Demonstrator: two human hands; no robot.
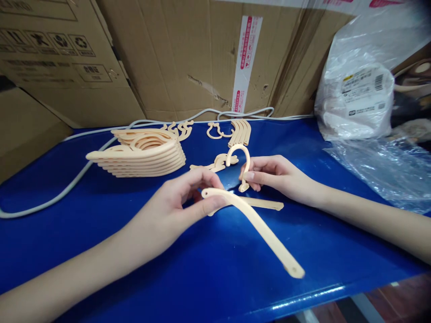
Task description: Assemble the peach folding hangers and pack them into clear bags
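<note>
My left hand (pixel 183 204) pinches one end of a long peach plastic hanger arm (pixel 259 229) that slants down toward the front right above the blue table (pixel 101 233). A second arm piece (pixel 266 204) runs rightward just behind it. My right hand (pixel 274 175) grips the stem of a peach hook (pixel 241 163), its curve standing upright. The two hands are close together, fingers closed on their parts.
A stack of assembled peach hangers (pixel 141 154) lies at the back left. Loose hooks (pixel 217 131) and several arm pieces (pixel 239 133) lie behind. A white cable (pixel 60 193) crosses the left. Cardboard boxes (pixel 188 54) line the back; plastic bags (pixel 363 98) sit at right.
</note>
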